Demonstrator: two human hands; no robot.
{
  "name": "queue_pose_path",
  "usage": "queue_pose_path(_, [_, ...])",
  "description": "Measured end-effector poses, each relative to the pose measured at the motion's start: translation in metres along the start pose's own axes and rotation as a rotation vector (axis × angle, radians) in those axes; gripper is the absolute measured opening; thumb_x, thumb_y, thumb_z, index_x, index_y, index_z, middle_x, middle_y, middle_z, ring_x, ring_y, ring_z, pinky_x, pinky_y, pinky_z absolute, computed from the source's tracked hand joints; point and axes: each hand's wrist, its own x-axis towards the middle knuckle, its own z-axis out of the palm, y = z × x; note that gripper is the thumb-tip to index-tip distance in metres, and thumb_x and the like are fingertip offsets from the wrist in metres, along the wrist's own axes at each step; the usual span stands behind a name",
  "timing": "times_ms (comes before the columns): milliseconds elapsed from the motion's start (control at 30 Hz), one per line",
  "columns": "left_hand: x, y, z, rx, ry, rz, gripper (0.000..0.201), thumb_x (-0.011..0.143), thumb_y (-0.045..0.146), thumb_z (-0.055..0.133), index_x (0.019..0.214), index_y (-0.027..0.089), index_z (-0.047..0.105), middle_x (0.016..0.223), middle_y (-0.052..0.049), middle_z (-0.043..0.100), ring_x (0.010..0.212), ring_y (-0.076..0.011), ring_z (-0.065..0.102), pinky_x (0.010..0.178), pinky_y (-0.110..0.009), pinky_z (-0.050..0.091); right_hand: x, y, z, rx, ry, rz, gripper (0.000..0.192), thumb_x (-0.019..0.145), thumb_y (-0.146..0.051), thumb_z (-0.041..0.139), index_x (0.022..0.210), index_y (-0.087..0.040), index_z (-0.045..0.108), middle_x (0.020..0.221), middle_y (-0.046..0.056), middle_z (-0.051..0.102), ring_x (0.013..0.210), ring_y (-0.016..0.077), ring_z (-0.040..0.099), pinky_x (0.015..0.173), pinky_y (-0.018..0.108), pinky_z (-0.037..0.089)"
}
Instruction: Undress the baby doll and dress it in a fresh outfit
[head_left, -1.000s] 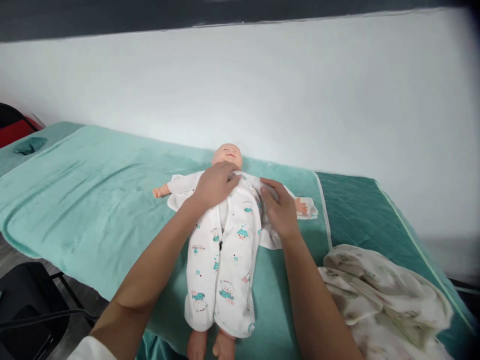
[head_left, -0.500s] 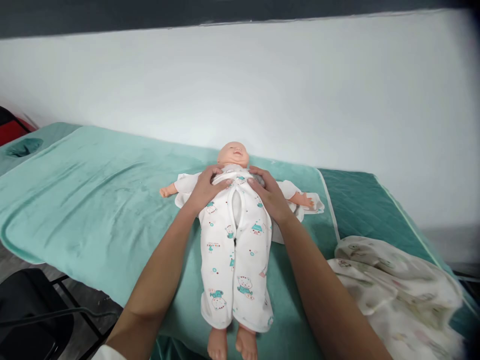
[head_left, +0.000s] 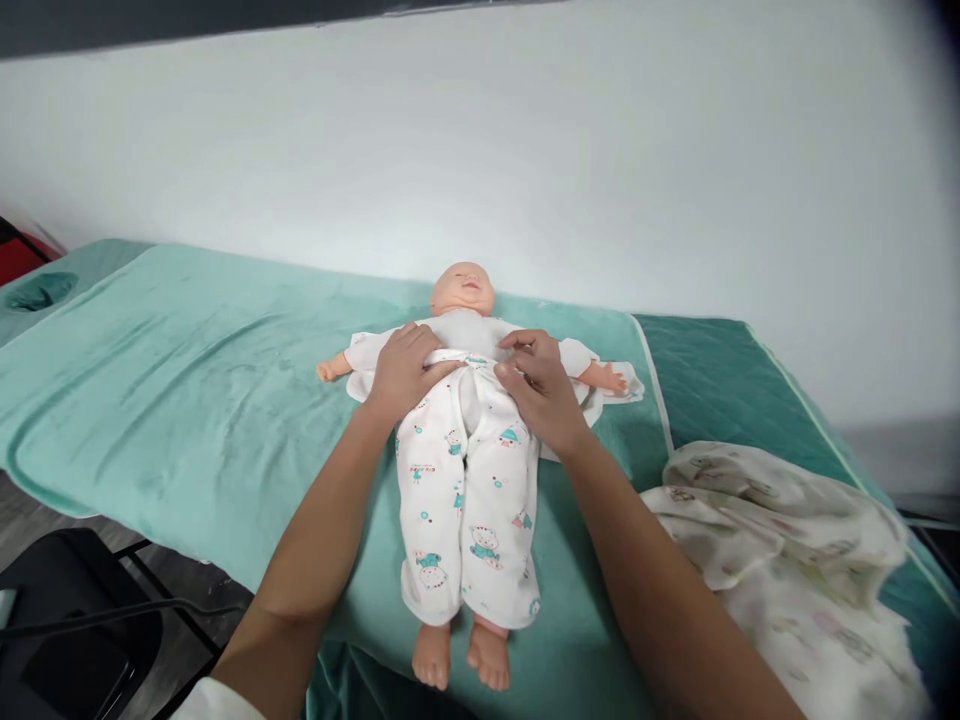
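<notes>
A baby doll (head_left: 463,288) lies on its back, head toward the wall, arms spread out sideways. It wears a white top (head_left: 459,332) and white printed baby trousers (head_left: 499,495) with an opening at the crotch; its bare feet stick out below. At the doll's waist, my left hand (head_left: 405,372) is closed on the left side of the waistband, thumb pointing inward. My right hand (head_left: 541,385) pinches the other side of the waistband, fingers bent. The waistband's top edge looks folded over, and the white top shows above it.
A green padded bed (head_left: 225,400) with a cover runs along the white wall (head_left: 480,150). At the right lies a crumpled printed cloth (head_left: 787,570). A black chair (head_left: 79,610) with a cable (head_left: 150,605) across it stands at the lower left.
My hands have drawn the waistband down from the doll's chest to its waist, uncovering the white top. My right fingers have curled in. The view has shifted slightly.
</notes>
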Motion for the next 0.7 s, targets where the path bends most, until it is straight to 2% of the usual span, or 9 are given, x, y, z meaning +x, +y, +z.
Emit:
queue_pose_path(100, [-0.006, -0.008, 0.003, 0.069, 0.016, 0.039, 0.019, 0.095, 0.034, 0.057, 0.08, 0.023, 0.054, 0.08, -0.004, 0.06, 0.083, -0.0234, 0.054, 0.082, -0.039, 0.042, -0.026, -0.001, -0.01, 0.129, 0.068, 0.007, 0.052, 0.095, -0.05, 0.057, 0.056, -0.02, 0.042, 0.087, 0.004, 0.056, 0.088, 0.0199, 0.052, 0.084, 0.037, 0.041])
queue_pose_path(200, [-0.011, -0.014, 0.007, 0.057, 0.053, 0.005, 0.009, 0.09, 0.025, 0.059, 0.082, 0.022, 0.055, 0.079, -0.004, 0.06, 0.082, -0.0236, 0.055, 0.079, -0.038, 0.042, -0.046, 0.0, -0.018, 0.173, 0.016, 0.096, 0.057, 0.096, -0.053, 0.055, 0.056, -0.02, 0.03, 0.064, -0.001, 0.038, 0.066, 0.0152, 0.04, 0.066, 0.032, 0.034])
queue_pose_path(267, [-0.015, -0.016, 0.011, -0.006, 0.093, -0.041, 0.008, 0.086, 0.022, 0.061, 0.081, 0.022, 0.055, 0.079, -0.003, 0.061, 0.082, -0.0229, 0.056, 0.078, -0.036, 0.042, -0.054, 0.001, -0.02, 0.079, -0.065, 0.197, 0.057, 0.094, -0.056, 0.057, 0.059, -0.02, 0.031, 0.06, -0.002, 0.03, 0.062, 0.0137, 0.034, 0.062, 0.031, 0.028])
queue_pose_path(333, [-0.02, -0.015, 0.013, -0.099, 0.144, -0.113, 0.008, 0.085, 0.021, 0.062, 0.082, 0.022, 0.055, 0.082, -0.002, 0.062, 0.083, -0.0216, 0.056, 0.078, -0.035, 0.042, -0.056, 0.002, -0.02, -0.023, -0.111, 0.275, 0.054, 0.09, -0.058, 0.06, 0.061, -0.021, 0.035, 0.06, -0.003, 0.031, 0.062, 0.0132, 0.033, 0.061, 0.031, 0.027])
queue_pose_path(433, [-0.032, -0.007, 0.011, -0.205, 0.217, -0.214, 0.006, 0.086, 0.022, 0.063, 0.086, 0.022, 0.057, 0.088, -0.002, 0.064, 0.086, -0.0198, 0.057, 0.079, -0.033, 0.043, -0.055, 0.005, -0.021, -0.062, -0.158, 0.316, 0.044, 0.086, -0.059, 0.061, 0.07, -0.02, 0.049, 0.066, -0.003, 0.042, 0.065, 0.0144, 0.04, 0.063, 0.029, 0.03])
queue_pose_path(500, [-0.043, 0.0, 0.007, -0.236, 0.234, -0.229, 0.007, 0.087, 0.023, 0.063, 0.085, 0.022, 0.056, 0.086, -0.001, 0.062, 0.086, -0.0191, 0.055, 0.079, -0.033, 0.043, -0.054, 0.006, -0.024, -0.056, -0.231, 0.33, 0.039, 0.084, -0.058, 0.063, 0.082, -0.02, 0.056, 0.072, -0.002, 0.049, 0.069, 0.0153, 0.044, 0.064, 0.029, 0.033])
queue_pose_path(600, [-0.059, 0.01, 0.002, -0.275, 0.224, -0.21, 0.013, 0.087, 0.023, 0.065, 0.079, 0.022, 0.054, 0.085, -0.001, 0.059, 0.086, -0.0187, 0.053, 0.081, -0.033, 0.043, -0.055, 0.005, -0.03, -0.051, -0.325, 0.373, 0.043, 0.077, -0.061, 0.069, 0.081, -0.021, 0.055, 0.072, -0.003, 0.049, 0.067, 0.0142, 0.042, 0.061, 0.027, 0.032])
queue_pose_path(700, [-0.075, 0.015, -0.002, -0.309, 0.231, -0.206, 0.014, 0.083, 0.02, 0.067, 0.077, 0.021, 0.054, 0.091, -0.002, 0.059, 0.091, -0.0192, 0.055, 0.086, -0.035, 0.045, -0.058, 0.001, -0.029, -0.081, -0.29, 0.401, 0.052, 0.073, -0.065, 0.072, 0.067, -0.021, 0.044, 0.064, -0.004, 0.039, 0.062, 0.012, 0.035, 0.057, 0.027, 0.027])
